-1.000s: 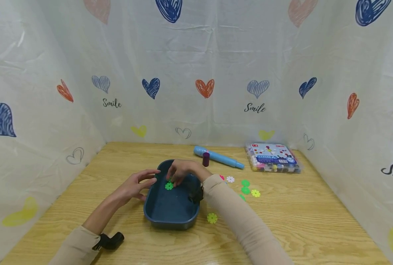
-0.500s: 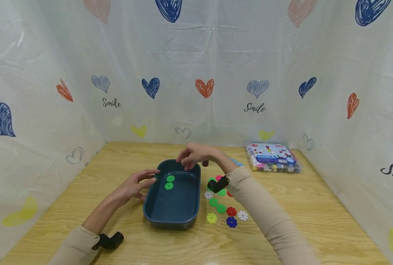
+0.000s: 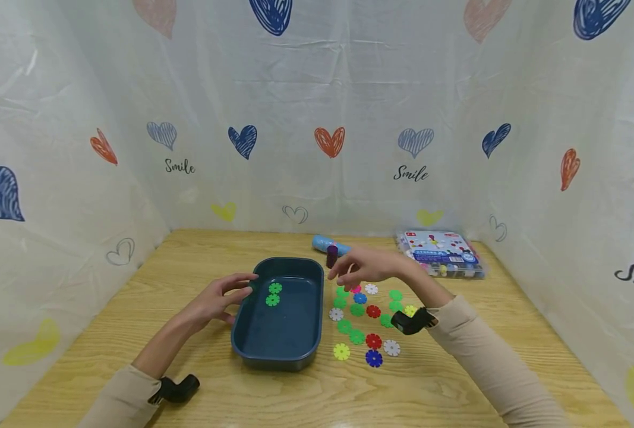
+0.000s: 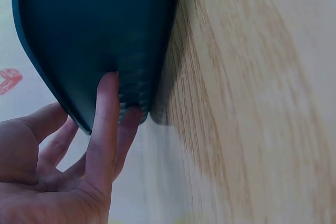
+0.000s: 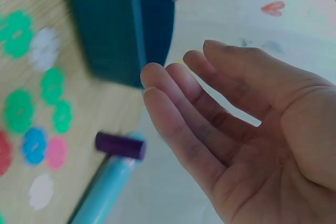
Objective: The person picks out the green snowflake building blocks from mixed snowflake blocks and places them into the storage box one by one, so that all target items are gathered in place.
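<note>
My left hand (image 3: 219,299) rests against the left side of a dark blue rectangular tub (image 3: 281,358), fingertips at its rim and outer wall. In the left wrist view, fairly straight fingers (image 4: 105,124) touch the tub's outer wall (image 4: 89,35). Two green notched plastic discs (image 3: 274,294) lie on the tub floor. My right hand (image 3: 367,265) hovers just right of the tub with loosely bent fingers. The right wrist view shows its palm (image 5: 262,171) with nothing held. Below and beside it, loose flower-like discs in green, red (image 3: 373,341), blue (image 3: 374,358), white and yellow (image 3: 341,352) lie on the table.
Behind the right hand lie a light blue tube-shaped thing (image 3: 324,243) and a short dark purple cylinder (image 3: 331,257). At the back right sits a clear plastic box (image 3: 442,255) of coloured pieces. A heart-printed white curtain (image 3: 295,89) surrounds the wooden table (image 3: 204,255).
My right hand has let go of a green disc in the tub, risen out over the far rim and moved right. The left hand stays at the tub's side.
</note>
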A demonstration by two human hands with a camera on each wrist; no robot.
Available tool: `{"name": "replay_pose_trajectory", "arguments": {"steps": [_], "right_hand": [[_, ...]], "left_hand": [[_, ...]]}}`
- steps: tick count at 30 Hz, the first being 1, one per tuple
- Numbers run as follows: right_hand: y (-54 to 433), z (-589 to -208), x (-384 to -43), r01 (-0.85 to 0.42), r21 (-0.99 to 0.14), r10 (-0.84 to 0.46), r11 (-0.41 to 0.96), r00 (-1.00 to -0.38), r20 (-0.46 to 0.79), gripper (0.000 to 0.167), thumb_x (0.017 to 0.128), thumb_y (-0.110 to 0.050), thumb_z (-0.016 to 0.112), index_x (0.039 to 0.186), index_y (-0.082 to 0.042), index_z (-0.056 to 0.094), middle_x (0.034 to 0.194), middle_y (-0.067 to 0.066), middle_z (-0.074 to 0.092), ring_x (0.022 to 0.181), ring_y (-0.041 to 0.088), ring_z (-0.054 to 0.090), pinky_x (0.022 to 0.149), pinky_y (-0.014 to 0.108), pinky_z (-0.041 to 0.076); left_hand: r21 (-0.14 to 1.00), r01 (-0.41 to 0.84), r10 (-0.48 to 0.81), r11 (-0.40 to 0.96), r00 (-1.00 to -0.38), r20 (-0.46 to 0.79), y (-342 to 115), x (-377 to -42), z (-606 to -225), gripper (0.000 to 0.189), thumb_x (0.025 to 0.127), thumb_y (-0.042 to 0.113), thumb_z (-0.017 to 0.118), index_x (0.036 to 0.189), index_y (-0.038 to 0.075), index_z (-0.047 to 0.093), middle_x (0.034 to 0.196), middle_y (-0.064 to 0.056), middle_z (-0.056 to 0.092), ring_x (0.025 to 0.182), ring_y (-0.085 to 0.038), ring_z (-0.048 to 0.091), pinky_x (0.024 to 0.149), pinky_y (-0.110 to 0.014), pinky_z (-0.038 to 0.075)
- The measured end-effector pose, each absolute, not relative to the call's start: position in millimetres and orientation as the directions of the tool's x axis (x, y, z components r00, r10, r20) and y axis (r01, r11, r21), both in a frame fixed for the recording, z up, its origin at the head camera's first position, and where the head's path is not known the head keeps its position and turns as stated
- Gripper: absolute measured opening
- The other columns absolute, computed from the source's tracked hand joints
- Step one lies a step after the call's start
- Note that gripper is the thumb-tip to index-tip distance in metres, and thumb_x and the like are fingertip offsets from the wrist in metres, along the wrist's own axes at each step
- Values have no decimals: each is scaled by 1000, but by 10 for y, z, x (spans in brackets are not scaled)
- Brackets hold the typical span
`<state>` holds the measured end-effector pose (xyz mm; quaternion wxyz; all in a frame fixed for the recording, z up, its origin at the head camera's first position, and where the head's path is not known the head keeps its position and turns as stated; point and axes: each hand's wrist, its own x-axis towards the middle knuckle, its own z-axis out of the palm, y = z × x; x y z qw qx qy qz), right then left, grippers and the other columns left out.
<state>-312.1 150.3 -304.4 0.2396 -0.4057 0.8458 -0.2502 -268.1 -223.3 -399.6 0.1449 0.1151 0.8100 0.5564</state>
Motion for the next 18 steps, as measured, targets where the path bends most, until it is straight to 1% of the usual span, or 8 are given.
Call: {"name": "replay_pose_trajectory", "arguments": {"steps": [3, 8, 10, 13, 18], "right_hand": [[1740, -3156, -3059, -568, -621, -805, 541, -562, -188, 29, 102, -17, 55, 127, -6, 63, 103, 7, 72, 88, 20, 72, 79, 29, 59], [2120, -3359, -2973, -526, -666, -800, 529, -571, -185, 31, 102, -15, 54, 127, 0, 61, 106, 20, 69, 93, 36, 70, 79, 39, 59], [2243, -3430, -2950, -516, -672, -792, 532, -583, -180, 31, 102, -15, 53, 128, 2, 60, 107, 23, 68, 92, 39, 68, 79, 41, 59], [2383, -3520, -2911, -513, -669, -777, 538, -610, -157, 32, 101, -14, 54, 127, 4, 60, 105, 21, 68, 88, 38, 68, 76, 41, 59], [2519, -3646, -2848, -499, -666, -749, 554, -649, -137, 30, 99, -14, 57, 124, 5, 61, 99, 13, 68, 82, 35, 66, 70, 34, 57]], "left_hand": [[935, 23, 348, 354, -931, -109, -2225, -2684, -3993, 56, 99, 34, 59, 147, 11, 42, 153, -23, 38, 124, -43, 55, 57, -33, 57], [934, 19, 347, 356, -931, -113, -2221, -2684, -3995, 58, 98, 36, 59, 148, 12, 42, 154, -21, 37, 126, -43, 54, 57, -32, 56], [934, 17, 346, 356, -931, -115, -2223, -2682, -3996, 58, 98, 37, 59, 148, 13, 42, 154, -21, 37, 127, -44, 53, 57, -32, 56], [934, 18, 344, 358, -932, -114, -2225, -2680, -3998, 58, 98, 37, 59, 148, 13, 42, 153, -22, 38, 127, -44, 53, 57, -32, 56], [933, 18, 342, 360, -933, -114, -2219, -2682, -3995, 57, 98, 37, 59, 148, 14, 42, 153, -21, 38, 128, -44, 52, 57, -33, 56]]}}
